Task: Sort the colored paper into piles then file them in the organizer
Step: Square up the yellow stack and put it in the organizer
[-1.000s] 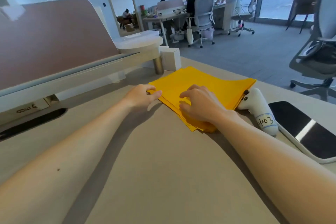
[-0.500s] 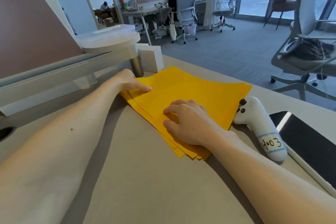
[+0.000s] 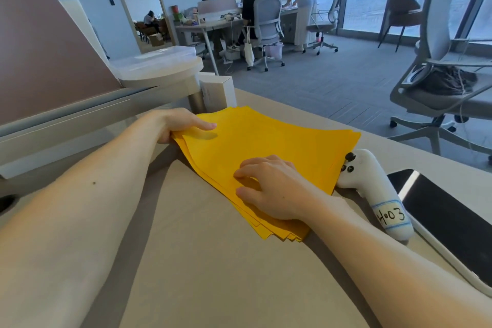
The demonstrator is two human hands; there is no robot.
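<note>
Desk (image 3: 213, 274) w/ paper (image 3: 266, 141), controller (image 3: 372, 186), tablet (image 3: 452, 221)

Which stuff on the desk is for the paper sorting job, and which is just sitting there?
For the job: yellow paper stack; left hand holding its edge; right hand resting on top.
Just lying about: white controller; dark-screened tablet; white box.
</note>
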